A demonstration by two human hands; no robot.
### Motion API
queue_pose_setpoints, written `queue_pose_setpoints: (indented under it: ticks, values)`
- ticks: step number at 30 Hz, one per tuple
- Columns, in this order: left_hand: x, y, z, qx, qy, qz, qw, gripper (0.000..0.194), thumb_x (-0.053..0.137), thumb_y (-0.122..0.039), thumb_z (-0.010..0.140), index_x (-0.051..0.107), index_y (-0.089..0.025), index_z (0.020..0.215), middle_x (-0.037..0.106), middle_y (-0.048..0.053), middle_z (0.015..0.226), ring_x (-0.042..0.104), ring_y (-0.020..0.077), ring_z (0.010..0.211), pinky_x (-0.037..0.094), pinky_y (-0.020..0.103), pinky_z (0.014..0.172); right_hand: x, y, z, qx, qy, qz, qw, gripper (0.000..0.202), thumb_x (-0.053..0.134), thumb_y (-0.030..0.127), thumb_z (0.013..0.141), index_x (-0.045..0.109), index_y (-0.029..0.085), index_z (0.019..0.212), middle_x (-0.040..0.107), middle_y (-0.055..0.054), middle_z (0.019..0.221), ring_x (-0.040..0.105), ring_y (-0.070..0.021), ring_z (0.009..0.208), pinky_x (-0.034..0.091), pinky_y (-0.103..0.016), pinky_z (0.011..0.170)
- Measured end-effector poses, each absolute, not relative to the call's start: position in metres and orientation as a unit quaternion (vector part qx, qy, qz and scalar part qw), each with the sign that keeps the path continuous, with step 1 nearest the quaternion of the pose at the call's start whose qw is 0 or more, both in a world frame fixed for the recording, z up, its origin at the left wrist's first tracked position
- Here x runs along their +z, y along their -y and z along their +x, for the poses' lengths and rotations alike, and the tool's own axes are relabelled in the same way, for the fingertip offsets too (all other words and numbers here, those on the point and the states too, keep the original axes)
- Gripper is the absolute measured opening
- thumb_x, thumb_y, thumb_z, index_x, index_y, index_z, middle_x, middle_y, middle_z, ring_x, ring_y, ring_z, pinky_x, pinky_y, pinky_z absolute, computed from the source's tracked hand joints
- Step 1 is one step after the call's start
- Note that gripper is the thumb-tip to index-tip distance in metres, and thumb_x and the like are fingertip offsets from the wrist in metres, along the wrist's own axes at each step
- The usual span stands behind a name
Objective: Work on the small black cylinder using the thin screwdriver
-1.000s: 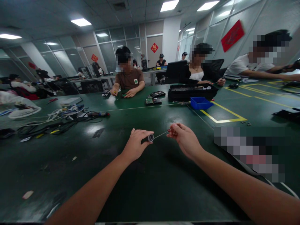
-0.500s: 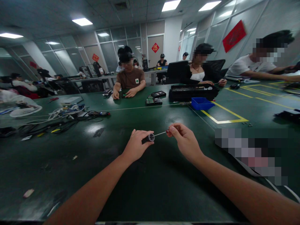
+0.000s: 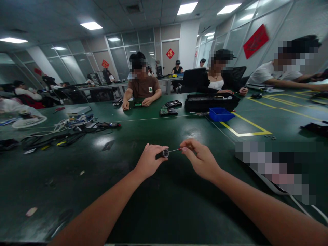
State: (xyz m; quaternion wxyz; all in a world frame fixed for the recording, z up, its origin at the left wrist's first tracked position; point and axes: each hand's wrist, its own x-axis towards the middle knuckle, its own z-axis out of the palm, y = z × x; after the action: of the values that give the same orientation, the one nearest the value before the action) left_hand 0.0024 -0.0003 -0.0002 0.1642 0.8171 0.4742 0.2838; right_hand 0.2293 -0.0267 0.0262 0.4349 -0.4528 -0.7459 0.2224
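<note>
Across the green bench (image 3: 123,136): long black case (image 3: 194,104), blue bin (image 3: 220,115) just on its near side. Nearer, above the surface, your left hand (image 3: 148,162) grips a dark cylinder (image 3: 164,153) between fingers and thumb, ringed end facing you; your right hand (image 3: 202,159) pinches a thin-shafted red-handled tool (image 3: 180,149), shaft directed at that end; contact unclear.
</note>
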Motion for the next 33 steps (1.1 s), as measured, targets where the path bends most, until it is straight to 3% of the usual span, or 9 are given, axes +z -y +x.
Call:
queue_pose_setpoints:
  ticks: [6, 10, 15, 18, 20, 23, 27, 29, 33]
  values:
    - [0.002, 0.002, 0.005, 0.285, -0.468, 0.82, 0.169, 0.039, 0.072, -0.025, 0.087, 0.063, -0.032, 0.125, 0.068, 0.0, 0.123, 0.057, 0.0234, 0.118, 0.025, 0.055, 0.115, 0.029, 0.028, 0.227, 0.182, 0.747, -0.493, 0.407, 0.028, 0.043, 0.038, 0.101, 0.066, 0.021, 0.098, 0.066, -0.001, 0.07, 0.06, -0.0168, 0.057, 0.043, -0.03, 0.054]
    - [0.001, 0.0, 0.004, 0.298, -0.471, 0.814, 0.164, 0.04, 0.072, -0.025, 0.087, 0.063, -0.03, 0.125, 0.068, 0.002, 0.123, 0.058, 0.0239, 0.116, 0.032, 0.052, 0.112, 0.026, 0.027, 0.226, 0.165, 0.758, -0.467, 0.424, 0.029, 0.041, 0.029, 0.101, 0.058, 0.02, 0.122, 0.069, -0.005, 0.087, 0.064, -0.0195, 0.072, 0.048, -0.033, 0.066]
    - [0.001, -0.002, 0.002, 0.291, -0.472, 0.817, 0.157, 0.04, 0.072, -0.024, 0.086, 0.064, -0.029, 0.125, 0.068, 0.001, 0.122, 0.059, 0.0234, 0.115, 0.038, 0.049, 0.107, 0.025, 0.026, 0.227, 0.205, 0.766, -0.433, 0.428, 0.032, 0.039, 0.031, 0.102, 0.062, 0.025, 0.124, 0.07, -0.005, 0.097, 0.066, -0.0213, 0.087, 0.05, -0.036, 0.077]
    - [0.003, -0.001, 0.003, 0.284, -0.482, 0.814, 0.158, 0.039, 0.072, -0.024, 0.086, 0.064, -0.028, 0.124, 0.068, 0.001, 0.123, 0.058, 0.0238, 0.116, 0.036, 0.05, 0.109, 0.023, 0.024, 0.228, 0.213, 0.751, -0.437, 0.446, 0.035, 0.045, 0.03, 0.1, 0.055, 0.028, 0.134, 0.069, -0.005, 0.1, 0.066, -0.0215, 0.09, 0.05, -0.038, 0.08]
    - [0.004, 0.001, 0.004, 0.28, -0.484, 0.814, 0.16, 0.04, 0.071, -0.025, 0.087, 0.063, -0.029, 0.125, 0.068, 0.002, 0.122, 0.058, 0.0242, 0.116, 0.034, 0.052, 0.111, 0.022, 0.022, 0.227, 0.256, 0.71, -0.449, 0.479, 0.033, 0.053, 0.032, 0.096, 0.057, 0.026, 0.128, 0.069, -0.005, 0.098, 0.066, -0.0217, 0.089, 0.05, -0.039, 0.08]
    - [0.004, 0.002, 0.006, 0.283, -0.472, 0.82, 0.16, 0.042, 0.07, -0.027, 0.088, 0.061, -0.031, 0.128, 0.067, 0.002, 0.124, 0.057, 0.0234, 0.118, 0.028, 0.055, 0.115, 0.02, 0.016, 0.226, 0.375, 0.612, -0.444, 0.536, 0.021, 0.061, 0.038, 0.09, 0.063, 0.022, 0.104, 0.069, -0.005, 0.091, 0.066, -0.0213, 0.085, 0.051, -0.039, 0.081]
    - [0.004, -0.001, 0.004, 0.281, -0.455, 0.837, 0.117, 0.042, 0.065, -0.024, 0.091, 0.058, -0.035, 0.131, 0.064, 0.001, 0.127, 0.055, 0.0218, 0.121, 0.019, 0.059, 0.119, 0.015, 0.003, 0.23, 0.566, 0.434, -0.407, 0.571, 0.026, 0.064, 0.047, 0.085, 0.062, 0.021, 0.084, 0.061, -0.001, 0.076, 0.06, -0.0169, 0.069, 0.053, -0.037, 0.073]
    - [0.004, -0.003, 0.002, 0.268, -0.464, 0.838, 0.105, 0.041, 0.063, -0.023, 0.092, 0.058, -0.035, 0.131, 0.064, 0.001, 0.126, 0.054, 0.0224, 0.121, 0.017, 0.062, 0.119, 0.011, -0.001, 0.231, 0.57, 0.41, -0.422, 0.573, 0.027, 0.068, 0.047, 0.081, 0.062, 0.02, 0.081, 0.061, -0.002, 0.075, 0.059, -0.0165, 0.068, 0.053, -0.035, 0.07]
    - [0.003, -0.004, 0.001, 0.252, -0.465, 0.84, 0.119, 0.042, 0.064, -0.024, 0.092, 0.058, -0.035, 0.132, 0.065, 0.002, 0.124, 0.054, 0.0237, 0.121, 0.016, 0.065, 0.118, 0.005, 0.0, 0.23, 0.491, 0.485, -0.439, 0.575, 0.025, 0.061, 0.046, 0.089, 0.062, 0.02, 0.09, 0.064, -0.005, 0.085, 0.062, -0.0185, 0.078, 0.054, -0.036, 0.076]
